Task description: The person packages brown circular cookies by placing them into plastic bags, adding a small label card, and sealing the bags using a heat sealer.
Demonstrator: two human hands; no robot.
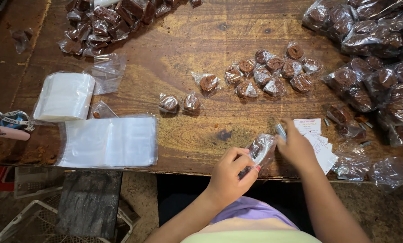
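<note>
While the clear plastic bag of brown sweets (261, 150) is held above the near edge of the worn wooden table (188, 54), it is pinched by the left hand (230, 175) and gripped by the right hand (296, 146), fingers clamped.

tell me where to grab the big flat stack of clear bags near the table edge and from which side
Take the stack of clear bags by its near long edge, which lies along the table front. Come from the person's side with fingers under and thumb on top: it lies flat and thin, so a pinch from above would likely lift only the top sheets.
</note>
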